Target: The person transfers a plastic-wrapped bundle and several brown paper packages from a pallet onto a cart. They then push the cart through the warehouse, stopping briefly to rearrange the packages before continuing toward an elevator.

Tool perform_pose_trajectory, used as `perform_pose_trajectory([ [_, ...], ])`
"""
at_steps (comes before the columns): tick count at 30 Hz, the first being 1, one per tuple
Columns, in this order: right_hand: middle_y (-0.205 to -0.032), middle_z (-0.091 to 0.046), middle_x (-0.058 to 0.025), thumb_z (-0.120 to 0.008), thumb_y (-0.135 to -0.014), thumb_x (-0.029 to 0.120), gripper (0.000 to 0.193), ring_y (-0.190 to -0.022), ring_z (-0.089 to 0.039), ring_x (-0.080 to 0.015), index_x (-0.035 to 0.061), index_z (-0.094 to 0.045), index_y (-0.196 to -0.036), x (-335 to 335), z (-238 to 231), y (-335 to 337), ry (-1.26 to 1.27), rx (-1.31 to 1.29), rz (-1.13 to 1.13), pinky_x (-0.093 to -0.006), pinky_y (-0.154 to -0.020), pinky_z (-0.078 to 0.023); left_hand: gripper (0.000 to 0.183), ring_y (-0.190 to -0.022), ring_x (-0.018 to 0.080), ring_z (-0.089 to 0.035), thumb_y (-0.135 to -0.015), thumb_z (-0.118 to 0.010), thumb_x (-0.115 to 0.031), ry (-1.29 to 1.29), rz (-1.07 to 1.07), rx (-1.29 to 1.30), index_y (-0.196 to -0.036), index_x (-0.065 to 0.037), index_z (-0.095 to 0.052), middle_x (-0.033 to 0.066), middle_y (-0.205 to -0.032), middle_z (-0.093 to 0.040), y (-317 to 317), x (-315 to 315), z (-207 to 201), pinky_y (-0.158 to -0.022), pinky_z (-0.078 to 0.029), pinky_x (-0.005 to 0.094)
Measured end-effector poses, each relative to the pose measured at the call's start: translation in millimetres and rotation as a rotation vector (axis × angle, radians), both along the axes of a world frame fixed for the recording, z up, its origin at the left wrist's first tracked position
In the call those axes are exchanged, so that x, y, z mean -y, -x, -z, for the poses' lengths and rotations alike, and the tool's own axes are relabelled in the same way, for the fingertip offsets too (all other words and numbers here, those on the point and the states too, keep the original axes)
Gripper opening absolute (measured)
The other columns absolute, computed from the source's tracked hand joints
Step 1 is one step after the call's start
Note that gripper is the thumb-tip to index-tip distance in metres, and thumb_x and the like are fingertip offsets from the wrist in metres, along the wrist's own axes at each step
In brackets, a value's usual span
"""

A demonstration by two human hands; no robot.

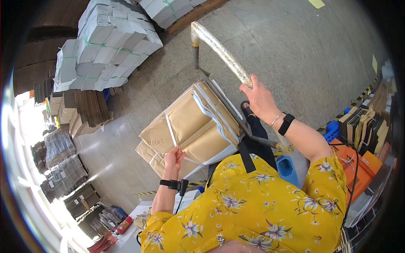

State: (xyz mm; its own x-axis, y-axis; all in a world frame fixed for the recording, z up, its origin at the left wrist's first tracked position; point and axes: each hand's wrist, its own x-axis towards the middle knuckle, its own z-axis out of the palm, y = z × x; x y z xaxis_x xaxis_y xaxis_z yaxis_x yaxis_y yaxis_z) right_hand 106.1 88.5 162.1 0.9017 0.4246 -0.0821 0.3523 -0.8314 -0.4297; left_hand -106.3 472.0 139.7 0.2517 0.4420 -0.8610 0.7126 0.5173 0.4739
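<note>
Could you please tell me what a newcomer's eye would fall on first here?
Probably the yellow floral top, filling the lower centre. Next, the brown paper-wrapped packages in the middle, where the left hand grips a white strap, and the shiny, film-wrapped handle above right of them, held by the right hand. At upper left, a large stack of pale bundles tied with green string stands out.

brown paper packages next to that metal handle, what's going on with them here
A person in a yellow floral top is handling the strapped brown paper packages. The left hand pinches the white strap around them, while the right hand grips the film-wrapped handle of a metal frame beside them. Stacks of white bundles tied with green cord stand farther off, on the left.
</note>
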Motion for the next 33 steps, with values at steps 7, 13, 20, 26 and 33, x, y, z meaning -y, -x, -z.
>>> perform_pose_trajectory([
  [7,-0.130,-0.042,-0.0218,-0.060,-0.079,-0.001,0.035,-0.100,-0.058,-0.0390,0.0144,-0.055,-0.111,-5,-4,-5,-0.078,0.014,-0.013,-0.0452,-0.075,-0.056,0.015,-0.067,0.0200,-0.063,-0.094,-0.059,-0.016,0.103,0.078,0.080,-0.087,-0.003,-0.059,0.0054,-0.071,-0.059,-29,-27,44,-0.064,-0.054,0.0309],
  [13,-0.134,-0.041,-0.0219,-0.059,-0.078,-0.003,0.033,-0.099,-0.059,-0.0444,0.0174,-0.058,-0.103,-9,-15,-5,-0.087,-0.094,0.006,-0.0473,-0.078,-0.052,0.021,-0.077,0.0174,-0.065,-0.090,-0.062,-0.021,-0.521,0.526,0.094,-0.097,-0.002,-0.066,0.0061,-0.084,-0.066,21,-9,68,-0.074,-0.052,0.0306],
  [20,-0.134,-0.038,-0.0222,-0.056,-0.078,-0.007,0.032,-0.100,-0.060,-0.0413,0.0145,-0.057,-0.102,5,7,-7,-0.106,0.046,-0.221,-0.0450,-0.081,-0.049,0.025,-0.069,0.0149,-0.062,-0.091,-0.063,-0.019,-0.451,0.027,-0.082,-0.108,-0.001,-0.067,0.0051,-0.081,-0.066,187,75,63,-0.064,-0.050,0.0295],
  [26,-0.127,-0.040,-0.0224,-0.053,-0.079,-0.008,0.030,-0.100,-0.056,-0.0393,0.0107,-0.056,-0.102,14,19,-16,-0.065,0.111,-0.289,-0.0414,-0.084,-0.046,0.017,-0.063,0.0145,-0.060,-0.092,-0.062,-0.016,-0.197,-0.290,-0.296,-0.101,-0.002,-0.067,0.0046,-0.077,-0.065,352,210,86,-0.055,-0.049,0.0292],
  [33,-0.108,-0.049,-0.0198,-0.057,-0.076,0.000,0.029,-0.090,-0.056,-0.0391,0.0114,-0.055,-0.104,9,35,-28,0.212,0.222,-0.265,-0.0457,-0.081,-0.045,0.019,-0.066,0.0151,-0.064,-0.090,-0.061,-0.016,-0.111,-0.622,-0.193,-0.100,-0.002,-0.069,0.0070,-0.078,-0.067,456,358,111,-0.060,-0.053,0.0297],
])
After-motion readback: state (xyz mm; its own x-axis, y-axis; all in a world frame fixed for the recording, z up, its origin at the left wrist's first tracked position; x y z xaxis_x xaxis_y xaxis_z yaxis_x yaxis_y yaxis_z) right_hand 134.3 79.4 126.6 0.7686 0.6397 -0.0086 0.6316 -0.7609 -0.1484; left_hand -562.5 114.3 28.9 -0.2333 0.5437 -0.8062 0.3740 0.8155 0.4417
